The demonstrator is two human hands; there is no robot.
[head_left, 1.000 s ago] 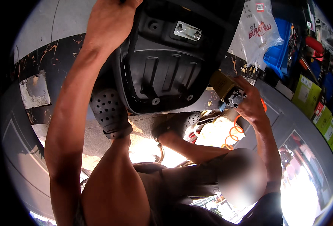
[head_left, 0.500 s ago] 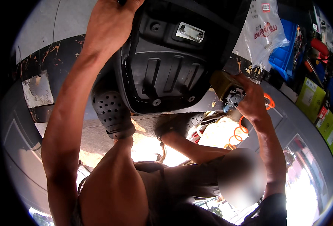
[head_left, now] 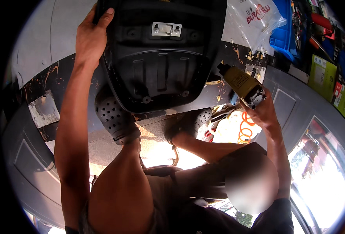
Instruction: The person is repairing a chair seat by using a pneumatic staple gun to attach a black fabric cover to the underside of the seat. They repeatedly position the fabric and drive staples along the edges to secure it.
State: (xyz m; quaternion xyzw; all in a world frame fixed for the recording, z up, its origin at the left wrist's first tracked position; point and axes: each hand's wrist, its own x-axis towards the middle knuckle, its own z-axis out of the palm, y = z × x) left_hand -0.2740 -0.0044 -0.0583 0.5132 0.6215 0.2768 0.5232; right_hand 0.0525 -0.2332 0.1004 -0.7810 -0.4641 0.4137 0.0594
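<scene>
Since the left hand point(head_left: 91, 45) clamps the black seat point(head_left: 162, 72) by one side, thumb over the rim, I'd worry about it twisting if something pushes on the far side. It's underside-out at the dark bench point(head_left: 73, 70), rounded end near the front edge, so a slip could drop it against the grey shoe point(head_left: 112, 113) just beside it. Right hand point(head_left: 264, 110) is wrapped round what looks like a staple gun point(head_left: 238, 81), nose toward the seat but apart. Can't see its fingertips tbh, and a stray squeeze might fire it. That orange hose point(head_left: 246, 130) could snag too.
</scene>
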